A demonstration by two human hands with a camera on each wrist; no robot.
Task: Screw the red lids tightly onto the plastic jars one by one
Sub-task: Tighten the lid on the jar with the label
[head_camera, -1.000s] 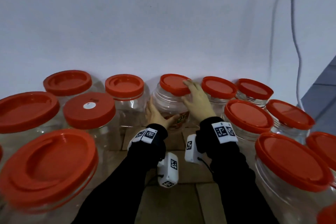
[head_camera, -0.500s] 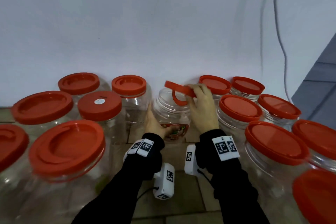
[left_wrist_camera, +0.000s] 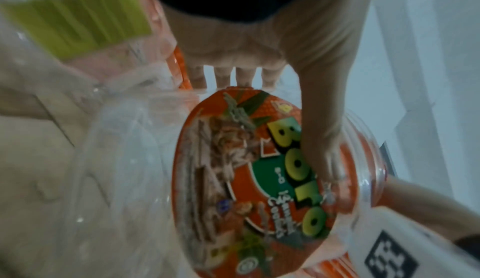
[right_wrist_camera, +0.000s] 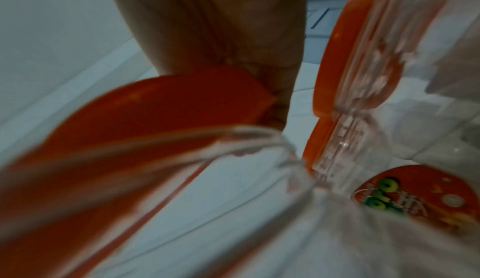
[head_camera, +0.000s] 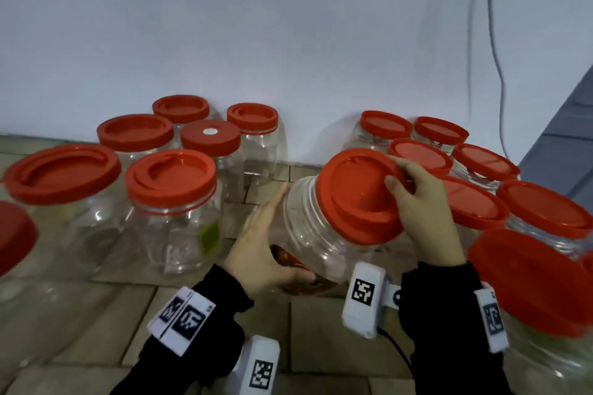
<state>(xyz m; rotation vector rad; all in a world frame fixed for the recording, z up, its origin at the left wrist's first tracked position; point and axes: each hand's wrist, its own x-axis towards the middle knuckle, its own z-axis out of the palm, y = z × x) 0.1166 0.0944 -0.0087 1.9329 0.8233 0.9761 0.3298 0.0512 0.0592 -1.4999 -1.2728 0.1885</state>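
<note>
The left hand (head_camera: 256,247) is cupping the side and base of a clear plastic jar (head_camera: 308,234), fingers lying along its far side and thumb curling under the orange label (left_wrist_camera: 259,179), which the left wrist view is showing with the thumb pressing across the printed lettering. The jar is tilting toward the person, lifted off the tiled floor (head_camera: 96,314) between two groups of other jars. The right hand (head_camera: 423,212) is gripping the red lid (head_camera: 356,196) at its right edge, thumb pressing on the lid's top face and fingers wrapping over the rim behind it. The lid is sitting over the jar's mouth at a slant; whether its threads are engaging cannot be told. The right wrist view is blurring, showing only the lid's underside against the palm and the jar's ribbed neck. To the left, a cluster of lidded jars (head_camera: 173,199) is standing upright, one of them carrying a lid with a white round sticker (head_camera: 210,130). To the right, another cluster of lidded jars (head_camera: 545,221) is standing close beside the right wrist. A white wall (head_camera: 224,26) is rising behind them, with a grey cable (head_camera: 495,51) hanging down it on the right. Both wrists are wearing black sleeves and white marker tags (head_camera: 364,293).
</note>
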